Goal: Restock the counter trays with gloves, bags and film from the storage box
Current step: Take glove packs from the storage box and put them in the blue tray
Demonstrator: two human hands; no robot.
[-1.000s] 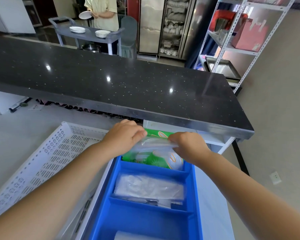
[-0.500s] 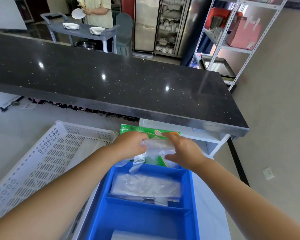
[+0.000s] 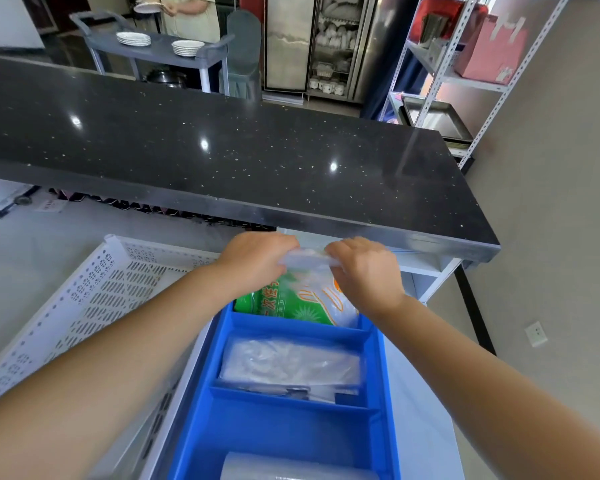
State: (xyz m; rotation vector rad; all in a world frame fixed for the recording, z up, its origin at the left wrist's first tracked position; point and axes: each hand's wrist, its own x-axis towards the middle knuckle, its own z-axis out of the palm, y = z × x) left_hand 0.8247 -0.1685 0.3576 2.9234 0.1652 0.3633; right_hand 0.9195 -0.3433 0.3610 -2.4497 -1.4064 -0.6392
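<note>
A clear glove pack (image 3: 307, 260) is pinched at its top edge by the left hand (image 3: 257, 263) and right hand (image 3: 364, 271), each grip closed on thin film above the far compartment of the blue tray (image 3: 374, 403). Below it a green-printed pack (image 3: 291, 301) is seated, apparently loosely. Slippage or tearing may be caused by uneven pull; snagging under the black table (image 3: 222, 150) overhang is possible

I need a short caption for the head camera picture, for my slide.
Both hands, left hand and right hand, hold a clear plastic bundle over the green packet in the blue tray.
</note>
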